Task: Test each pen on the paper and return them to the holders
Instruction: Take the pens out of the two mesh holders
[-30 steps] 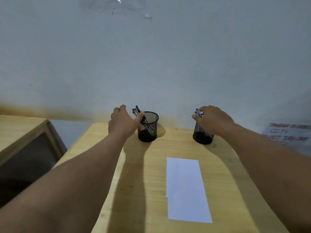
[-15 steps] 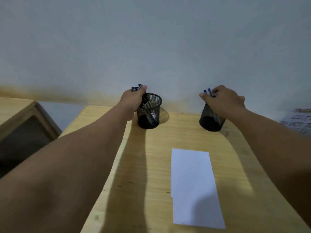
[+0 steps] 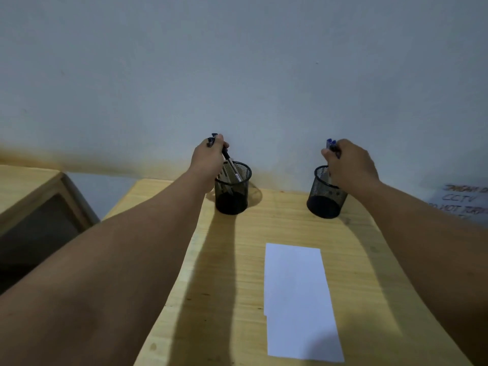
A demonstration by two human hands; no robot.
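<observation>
Two black mesh pen holders stand at the back of the wooden table [image 3: 232, 260]. Above the left holder [image 3: 232, 192], my left hand [image 3: 207, 161] grips a bunch of black pens [image 3: 230, 165] whose lower ends are still inside the cup. Over the right holder [image 3: 326, 198], my right hand [image 3: 350, 165] grips blue-capped pens [image 3: 331, 144]; their shafts are mostly hidden by my fingers. A white sheet of paper [image 3: 298, 302] lies flat on the table nearer to me.
A plain wall rises right behind the holders. A lower wooden cabinet [image 3: 31, 204] stands to the left, separated by a gap. A handwritten notice [image 3: 464, 202] hangs on the wall at the far right.
Both hands have closed around the pens and lifted them partway up out of the holders. The camera has tilted, so the table sits lower in view.
</observation>
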